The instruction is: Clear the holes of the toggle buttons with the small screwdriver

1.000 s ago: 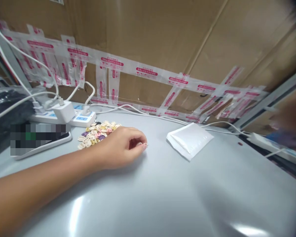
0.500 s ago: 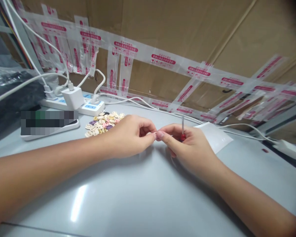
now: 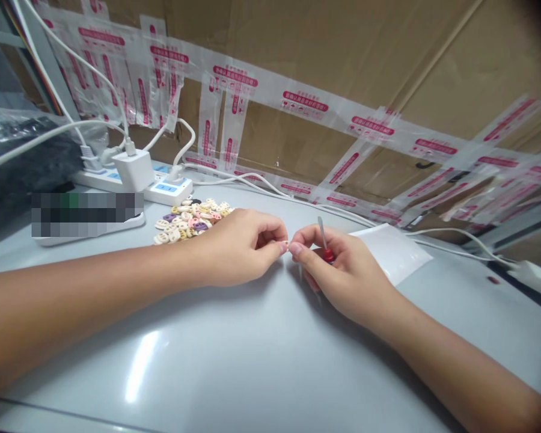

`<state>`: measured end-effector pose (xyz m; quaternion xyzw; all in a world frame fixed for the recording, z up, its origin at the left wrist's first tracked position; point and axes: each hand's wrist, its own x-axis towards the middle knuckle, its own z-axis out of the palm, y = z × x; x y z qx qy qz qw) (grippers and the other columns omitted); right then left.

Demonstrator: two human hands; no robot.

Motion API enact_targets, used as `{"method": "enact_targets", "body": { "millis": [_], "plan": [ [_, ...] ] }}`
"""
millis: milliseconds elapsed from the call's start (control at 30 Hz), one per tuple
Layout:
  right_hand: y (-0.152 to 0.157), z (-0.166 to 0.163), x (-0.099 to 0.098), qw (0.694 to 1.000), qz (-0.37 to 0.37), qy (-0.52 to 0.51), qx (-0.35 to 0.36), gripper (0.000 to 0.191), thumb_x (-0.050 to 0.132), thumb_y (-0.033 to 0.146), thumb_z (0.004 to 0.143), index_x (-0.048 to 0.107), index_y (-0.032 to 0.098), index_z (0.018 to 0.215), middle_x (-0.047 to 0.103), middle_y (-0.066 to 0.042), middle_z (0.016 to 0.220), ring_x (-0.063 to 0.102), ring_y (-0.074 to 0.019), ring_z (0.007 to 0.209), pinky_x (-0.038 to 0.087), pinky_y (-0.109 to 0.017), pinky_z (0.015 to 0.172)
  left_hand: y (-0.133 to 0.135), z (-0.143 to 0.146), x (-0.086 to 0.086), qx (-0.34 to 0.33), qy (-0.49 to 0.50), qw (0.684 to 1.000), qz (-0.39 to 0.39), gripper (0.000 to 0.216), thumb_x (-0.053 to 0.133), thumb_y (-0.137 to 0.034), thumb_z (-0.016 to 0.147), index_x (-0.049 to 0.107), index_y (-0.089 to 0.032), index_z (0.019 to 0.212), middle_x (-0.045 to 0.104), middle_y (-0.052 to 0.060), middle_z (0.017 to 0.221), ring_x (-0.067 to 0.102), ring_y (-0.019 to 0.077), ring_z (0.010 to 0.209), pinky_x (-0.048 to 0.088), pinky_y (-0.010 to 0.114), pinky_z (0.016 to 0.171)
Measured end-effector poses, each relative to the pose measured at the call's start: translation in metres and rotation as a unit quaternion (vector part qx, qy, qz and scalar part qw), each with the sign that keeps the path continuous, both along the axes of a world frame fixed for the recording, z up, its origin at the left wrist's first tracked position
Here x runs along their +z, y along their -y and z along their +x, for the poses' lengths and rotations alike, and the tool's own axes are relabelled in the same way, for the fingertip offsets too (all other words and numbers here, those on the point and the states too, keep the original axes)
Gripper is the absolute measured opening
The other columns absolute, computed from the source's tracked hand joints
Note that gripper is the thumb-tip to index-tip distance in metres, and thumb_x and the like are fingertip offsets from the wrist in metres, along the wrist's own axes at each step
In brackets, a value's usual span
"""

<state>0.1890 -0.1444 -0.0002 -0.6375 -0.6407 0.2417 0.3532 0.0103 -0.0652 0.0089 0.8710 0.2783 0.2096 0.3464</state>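
My left hand rests on the grey table, thumb and forefinger pinched on a tiny pale bead. My right hand meets it fingertip to fingertip, pinched as well. A thin tool with a red part and a pale stem stands up out of my right hand. Just behind my left hand lies a pile of small flat beads, cream, pink and purple.
A white power strip with a charger and white cables sits at the back left, a phone in front of it. A small clear bag lies behind my right hand. Taped cardboard walls the back.
A second ago only my left hand was on the table. My right hand came in with the thin tool and met the left fingertips. The view has shifted a little.
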Motion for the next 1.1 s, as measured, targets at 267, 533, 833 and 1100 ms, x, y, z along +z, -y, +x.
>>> {"method": "enact_targets", "body": {
  "millis": [267, 533, 833, 1100],
  "plan": [
    [-0.0005, 0.0044, -0.002, 1.0, -0.018, -0.021, -0.009, 0.026, 0.055, 0.047, 0.093, 0.058, 0.021, 0.087, 0.049, 0.005, 0.057, 0.038, -0.0079, 0.046, 0.03, -0.023, 0.047, 0.0009, -0.0009, 0.0028, 0.009, -0.003, 1.0, 0.017, 0.021, 0.053, -0.034, 0.09, 0.066, -0.02, 0.083, 0.064, -0.003, 0.069, 0.054, 0.0114, 0.063, 0.036, 0.026, 0.057],
    [0.0005, 0.0014, -0.0003, 0.999, -0.032, -0.039, -0.018, 0.027, 0.057, 0.049, 0.092, 0.057, 0.022, 0.088, 0.047, 0.007, 0.05, 0.037, -0.0082, 0.043, 0.028, -0.022, 0.044, 0.0014, -0.0015, 0.006, 0.002, -0.011, 1.0, 0.02, 0.022, 0.052, -0.032, 0.09, 0.069, -0.02, 0.084, 0.064, -0.003, 0.07, 0.054, 0.011, 0.064, 0.037, 0.026, 0.058],
    [0.0021, -0.0005, 0.0033, 0.996, -0.053, -0.075, 0.007, 0.029, 0.057, 0.05, 0.093, 0.055, 0.021, 0.088, 0.05, 0.007, 0.046, 0.041, -0.0086, 0.042, 0.028, -0.021, 0.044, 0.0021, -0.0017, 0.0072, 0.01, -0.003, 0.999, 0.034, 0.021, 0.054, -0.031, 0.089, 0.071, -0.019, 0.084, 0.063, -0.004, 0.067, 0.052, 0.0099, 0.062, 0.037, 0.025, 0.058],
    [0.0029, -0.0014, 0.0023, 0.996, -0.041, -0.082, 0.017, 0.031, 0.057, 0.052, 0.092, 0.055, 0.021, 0.087, 0.05, 0.007, 0.048, 0.043, -0.0088, 0.043, 0.029, -0.021, 0.044, 0.0025, -0.002, 0.0083, 0.015, 0.006, 0.999, 0.039, 0.02, 0.055, -0.028, 0.088, 0.072, -0.019, 0.083, 0.063, -0.004, 0.066, 0.051, 0.0098, 0.061, 0.036, 0.024, 0.056]
  ]
}}
